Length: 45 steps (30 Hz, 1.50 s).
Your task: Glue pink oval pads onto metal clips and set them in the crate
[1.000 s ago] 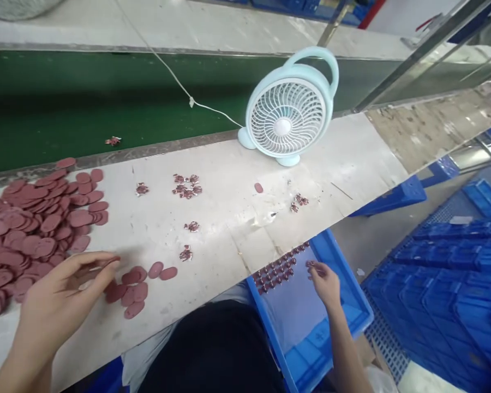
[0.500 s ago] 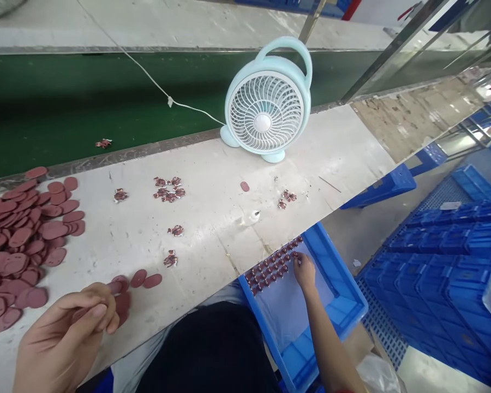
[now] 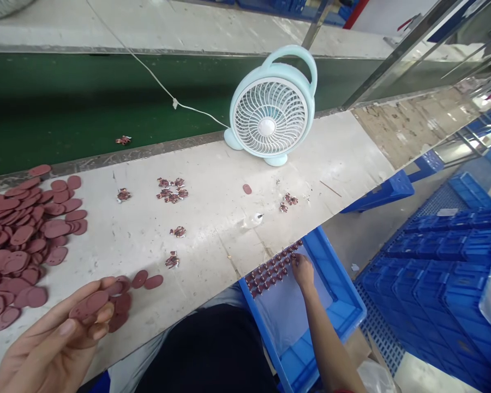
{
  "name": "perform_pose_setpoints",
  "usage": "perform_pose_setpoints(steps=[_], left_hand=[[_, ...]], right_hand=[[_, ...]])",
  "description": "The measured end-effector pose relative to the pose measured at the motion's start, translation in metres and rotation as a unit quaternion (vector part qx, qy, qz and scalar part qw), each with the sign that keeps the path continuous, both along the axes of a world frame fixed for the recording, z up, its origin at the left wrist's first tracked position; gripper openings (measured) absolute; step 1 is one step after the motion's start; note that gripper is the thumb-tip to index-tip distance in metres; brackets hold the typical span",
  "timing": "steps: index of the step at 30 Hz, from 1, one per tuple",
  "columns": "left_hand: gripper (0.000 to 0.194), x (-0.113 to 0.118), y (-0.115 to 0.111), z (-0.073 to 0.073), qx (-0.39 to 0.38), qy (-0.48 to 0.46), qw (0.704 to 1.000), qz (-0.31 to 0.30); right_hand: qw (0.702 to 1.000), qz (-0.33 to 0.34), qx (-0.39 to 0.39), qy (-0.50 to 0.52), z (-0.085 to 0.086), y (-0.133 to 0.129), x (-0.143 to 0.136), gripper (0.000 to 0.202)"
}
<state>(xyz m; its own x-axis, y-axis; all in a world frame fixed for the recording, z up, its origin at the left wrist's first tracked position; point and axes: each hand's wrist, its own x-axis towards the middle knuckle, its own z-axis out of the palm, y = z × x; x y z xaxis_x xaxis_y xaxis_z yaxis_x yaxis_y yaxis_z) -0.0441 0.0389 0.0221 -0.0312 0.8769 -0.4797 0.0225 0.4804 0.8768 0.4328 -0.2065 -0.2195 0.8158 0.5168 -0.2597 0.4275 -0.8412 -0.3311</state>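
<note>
My left hand [image 3: 61,333], at the lower left, holds reddish-brown oval pieces [image 3: 90,305] between thumb and fingers, beside loose ovals on the table. A large pile of the same ovals [image 3: 20,245] lies to its left. My right hand [image 3: 303,270] reaches into a blue crate [image 3: 347,289], its fingers closed at the end of the rows of small brown figures [image 3: 270,270]. What its fingertips hold is hidden. Small brown-and-white figures [image 3: 172,191] lie in groups on the white table [image 3: 213,213].
A light blue fan [image 3: 270,117] stands at the table's back edge, its white cord running left. A small white bottle [image 3: 253,219] lies near the front edge. One figure sits on the green belt [image 3: 82,103]. Stacked blue crates [image 3: 433,284] stand at the right.
My left hand's thumb and fingers have spread, showing the ovals in its grip more fully. My right hand has shifted slightly left along the rows. The figure on the green belt has moved right.
</note>
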Motion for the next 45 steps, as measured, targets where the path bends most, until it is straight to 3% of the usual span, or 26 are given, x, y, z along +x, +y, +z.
perform_pose_setpoints(steps=[4,8,11,14,16,17,18,20,23,25,27,29,32,39,42,45], left_hand=[[0.023,-0.007,0.002,-0.002,-0.065,-0.02,0.996,0.057],[0.029,-0.018,-0.003,-0.013,-0.087,-0.047,0.989,0.109],[0.043,-0.02,-0.013,-0.021,-0.106,-0.094,0.984,0.108],[0.045,-0.01,-0.022,-0.023,-0.085,-0.169,0.975,0.114],[0.041,-0.001,-0.025,-0.021,-0.068,-0.198,0.971,0.114],[0.04,0.003,-0.026,-0.02,-0.062,-0.208,0.97,0.109],[0.038,0.005,-0.026,-0.019,-0.056,-0.217,0.969,0.103],[0.039,0.007,-0.028,-0.017,-0.042,-0.239,0.965,0.096],[0.041,0.002,-0.032,-0.019,-0.032,-0.276,0.955,0.106],[0.043,-0.005,-0.034,-0.022,-0.037,-0.294,0.947,0.123],[0.044,-0.013,-0.035,-0.027,-0.04,-0.301,0.942,0.145],[0.044,-0.02,-0.035,-0.032,-0.041,-0.301,0.938,0.167],[0.045,-0.029,-0.031,-0.034,-0.048,-0.293,0.937,0.186],[0.045,-0.044,-0.018,-0.025,-0.014,-0.284,0.941,0.185],[0.045,-0.047,-0.016,-0.023,-0.006,-0.282,0.941,0.19],[0.045,-0.044,-0.017,-0.025,-0.001,-0.288,0.937,0.199]], right_hand=[[0.998,-0.034,0.048,-0.011,0.027,0.011,-0.004,0.03],[0.983,-0.08,0.152,-0.065,0.09,0.03,-0.027,0.032],[0.957,-0.063,0.273,-0.069,0.154,0.056,-0.078,0.037],[0.923,0.054,0.381,0.024,0.205,0.104,-0.148,0.028],[0.893,0.18,0.4,0.1,0.227,0.16,-0.194,0.018],[0.875,0.306,0.344,0.152,0.235,0.197,-0.214,0.015],[0.864,0.37,0.308,0.147,0.24,0.239,-0.231,0.019],[0.856,0.402,0.302,0.117,0.247,0.331,-0.256,0.025],[0.873,0.41,0.26,0.046,0.25,0.456,-0.27,0.034],[0.886,0.414,0.206,0.005,0.251,0.51,-0.267,0.036],[0.897,0.418,0.144,-0.028,0.253,0.54,-0.261,0.034],[0.9,0.424,0.088,-0.056,0.254,0.55,-0.256,0.033],[0.886,0.456,0.025,-0.081,0.254,0.542,-0.255,0.033],[0.797,0.591,-0.11,-0.063,0.261,0.482,-0.265,0.025],[0.777,0.619,-0.073,-0.087,0.271,0.485,-0.292,0.028],[0.756,0.645,0.023,-0.105,0.273,0.512,-0.348,0.033]])
